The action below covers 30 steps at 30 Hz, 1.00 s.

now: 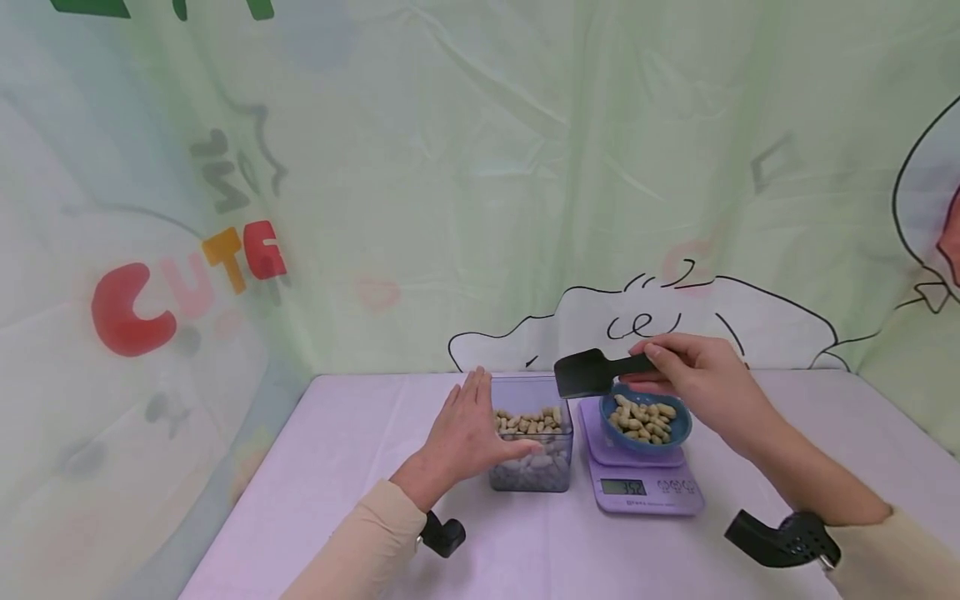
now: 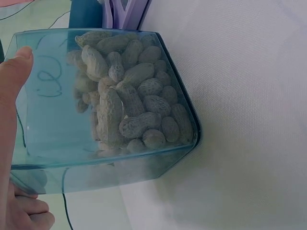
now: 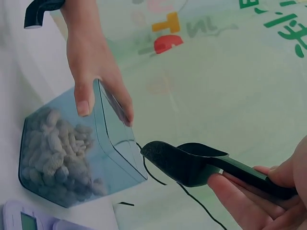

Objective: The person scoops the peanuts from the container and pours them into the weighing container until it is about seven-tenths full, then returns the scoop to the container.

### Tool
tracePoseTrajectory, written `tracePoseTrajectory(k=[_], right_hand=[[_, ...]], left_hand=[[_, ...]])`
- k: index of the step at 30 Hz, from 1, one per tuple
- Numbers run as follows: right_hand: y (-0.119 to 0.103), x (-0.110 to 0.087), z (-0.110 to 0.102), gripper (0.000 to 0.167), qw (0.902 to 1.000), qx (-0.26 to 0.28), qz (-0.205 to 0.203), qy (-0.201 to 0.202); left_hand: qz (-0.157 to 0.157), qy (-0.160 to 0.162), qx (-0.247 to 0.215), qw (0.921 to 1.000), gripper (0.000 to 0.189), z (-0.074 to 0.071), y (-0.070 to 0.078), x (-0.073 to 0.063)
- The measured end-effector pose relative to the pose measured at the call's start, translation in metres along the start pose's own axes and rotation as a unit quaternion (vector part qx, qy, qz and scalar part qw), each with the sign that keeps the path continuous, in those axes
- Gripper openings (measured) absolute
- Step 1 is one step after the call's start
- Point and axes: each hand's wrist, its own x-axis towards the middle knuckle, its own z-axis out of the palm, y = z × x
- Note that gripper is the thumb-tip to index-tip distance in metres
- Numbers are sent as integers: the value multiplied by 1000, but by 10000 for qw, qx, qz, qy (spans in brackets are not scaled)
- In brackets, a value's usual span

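Note:
My left hand (image 1: 467,440) grips the clear bluish box (image 1: 531,478), thumb across the near wall and fingers along the left side. Peanuts (image 2: 139,108) in their shells fill its lower part. In my right hand (image 1: 701,379) is the handle of a black scoop (image 1: 587,373), raised above the gap between box and bowl. The scoop's inside is mostly turned away, so I cannot tell whether it holds anything. Below and beside the right hand, a blue bowl (image 1: 647,447) with peanuts (image 1: 643,418) sits on a purple kitchen scale (image 1: 649,502).
The scale's lit display (image 1: 623,487) faces me, its digits small. A pale cloth covers the table (image 1: 517,550). Behind the table hangs a printed curtain (image 1: 480,208), and another stretch of it runs along the left side.

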Motion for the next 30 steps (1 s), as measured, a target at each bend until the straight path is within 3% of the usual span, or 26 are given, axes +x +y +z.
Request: tracePoseTrajectory(k=[13, 30], right_hand=[[-9, 10, 34, 29, 9986, -62, -421, -326], [-5, 19, 74, 21, 9902, -866, -862, -675]], left_hand=[[-8, 6, -70, 10000, 124, -1, 2, 0], [75, 112, 51, 9999, 125, 0, 2, -1]])
